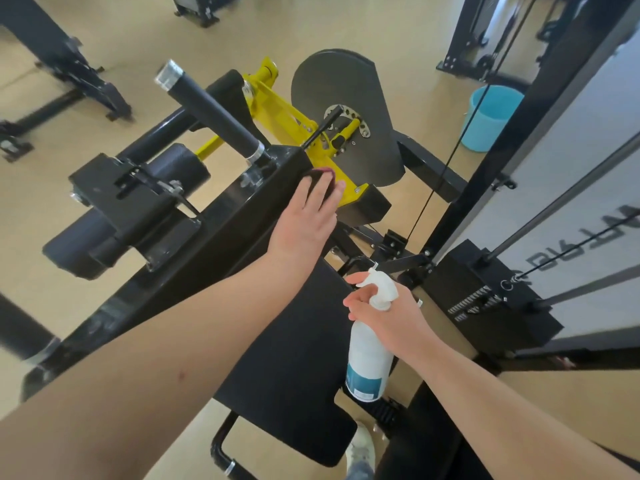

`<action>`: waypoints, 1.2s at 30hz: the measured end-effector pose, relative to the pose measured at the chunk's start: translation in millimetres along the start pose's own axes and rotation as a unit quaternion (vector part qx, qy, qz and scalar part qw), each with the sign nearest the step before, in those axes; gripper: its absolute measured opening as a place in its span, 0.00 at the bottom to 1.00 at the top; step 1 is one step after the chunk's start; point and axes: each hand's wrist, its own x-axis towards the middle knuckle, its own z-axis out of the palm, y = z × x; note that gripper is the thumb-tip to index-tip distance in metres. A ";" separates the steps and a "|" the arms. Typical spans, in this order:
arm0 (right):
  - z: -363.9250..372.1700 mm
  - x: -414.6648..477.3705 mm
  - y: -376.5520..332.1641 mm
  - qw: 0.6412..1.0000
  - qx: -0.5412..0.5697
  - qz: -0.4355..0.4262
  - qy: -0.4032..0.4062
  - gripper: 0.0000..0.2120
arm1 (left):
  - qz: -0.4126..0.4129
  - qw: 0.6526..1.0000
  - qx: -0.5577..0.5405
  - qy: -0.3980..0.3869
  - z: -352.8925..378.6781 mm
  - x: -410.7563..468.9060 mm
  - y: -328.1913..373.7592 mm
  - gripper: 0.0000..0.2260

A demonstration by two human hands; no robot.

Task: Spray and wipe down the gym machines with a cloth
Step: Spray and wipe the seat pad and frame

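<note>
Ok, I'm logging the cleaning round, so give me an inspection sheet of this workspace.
Surface: black frame beam, with a black seat pad below it.
Job's things: dark red cloth on the beam; white spray bottle beside the seat pad.
Clutter: blue bucket on the floor.
Hands: left hand presses flat on the cloth; right hand grips the bottle's neck.
Cables: one straight black cable beside the upright.
Surroundings: weight stack at right, other machines at left.

Bright, even, perhaps daylit scene; soft focus, wide-angle bending and blur toward the edges.
</note>
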 end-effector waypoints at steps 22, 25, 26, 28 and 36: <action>96.6 -57.6 -35.5 0.993 -0.061 -0.071 -0.076 0.09 | -0.036 0.996 -0.057 -0.050 43.8 -186.9 2.6 0.25; 107.5 -65.7 -39.8 0.991 -0.066 -0.079 -0.085 0.08 | -0.038 0.996 -0.058 -0.050 52.9 -212.2 3.2 0.27; 111.4 -68.1 -41.1 0.990 -0.068 -0.082 -0.088 0.08 | -0.038 0.996 -0.060 -0.050 55.5 -221.2 3.8 0.27; 119.8 -73.4 -43.4 0.989 -0.073 -0.087 -0.091 0.08 | -0.043 0.996 -0.062 -0.052 59.7 -239.3 4.7 0.26; 148.3 -98.4 -51.8 0.983 -0.096 -0.111 -0.108 0.10 | -0.047 0.994 -0.068 -0.078 65.9 -302.8 3.9 0.23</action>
